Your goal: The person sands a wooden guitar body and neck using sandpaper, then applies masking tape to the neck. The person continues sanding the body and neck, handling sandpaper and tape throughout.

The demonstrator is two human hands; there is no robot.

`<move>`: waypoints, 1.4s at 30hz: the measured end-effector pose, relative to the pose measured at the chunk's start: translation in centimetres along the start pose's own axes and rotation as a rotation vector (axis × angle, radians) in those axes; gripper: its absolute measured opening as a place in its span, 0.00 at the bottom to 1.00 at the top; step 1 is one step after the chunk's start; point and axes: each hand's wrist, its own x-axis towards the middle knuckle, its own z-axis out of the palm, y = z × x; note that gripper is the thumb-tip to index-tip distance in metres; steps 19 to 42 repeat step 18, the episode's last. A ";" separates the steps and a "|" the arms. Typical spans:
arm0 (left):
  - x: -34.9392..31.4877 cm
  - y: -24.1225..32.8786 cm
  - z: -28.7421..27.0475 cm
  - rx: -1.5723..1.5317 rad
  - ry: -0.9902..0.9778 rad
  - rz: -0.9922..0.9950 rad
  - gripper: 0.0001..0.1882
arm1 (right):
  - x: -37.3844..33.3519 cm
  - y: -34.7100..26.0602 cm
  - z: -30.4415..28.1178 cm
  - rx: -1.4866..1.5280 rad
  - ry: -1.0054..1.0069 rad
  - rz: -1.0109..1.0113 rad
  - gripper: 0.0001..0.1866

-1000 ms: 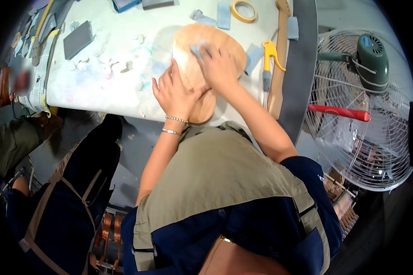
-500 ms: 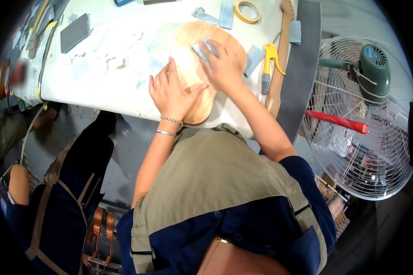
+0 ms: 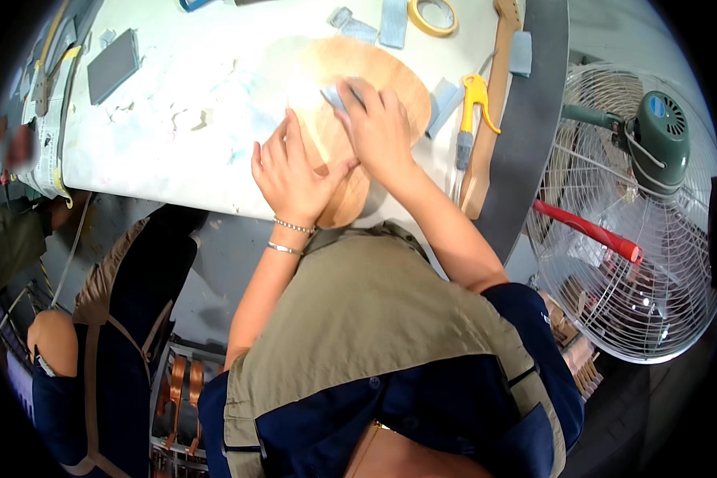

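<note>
A pale wooden guitar body (image 3: 402, 76) lies at the near edge of the table, its narrower end close to my apron. My right hand (image 3: 378, 131) is closed on a folded piece of blue-grey sandpaper (image 3: 337, 97), pressing it against the wood's upper face. My left hand (image 3: 291, 175) rests at the body's left edge, fingers stretched out and thumb lying across the wood towards my right wrist. The left part of the body looks smeared.
Right of the body are sandpaper strips (image 3: 448, 107), a yellow air blow gun (image 3: 472, 103) and a guitar neck (image 3: 486, 135). Masking tape (image 3: 432, 16) sits at the back, a grey block (image 3: 113, 66) at left. A large fan (image 3: 637, 207) stands right; another person (image 3: 119, 334) is at left.
My right hand has slid the sandpaper a little to the left and towards me over the wood. My left hand stays at the edge. The whole view has shifted slightly.
</note>
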 end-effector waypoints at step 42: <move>-0.3 0.1 -0.1 0.014 -0.009 0.015 0.54 | 0.2 -0.3 0.2 -0.102 -0.005 -0.007 0.25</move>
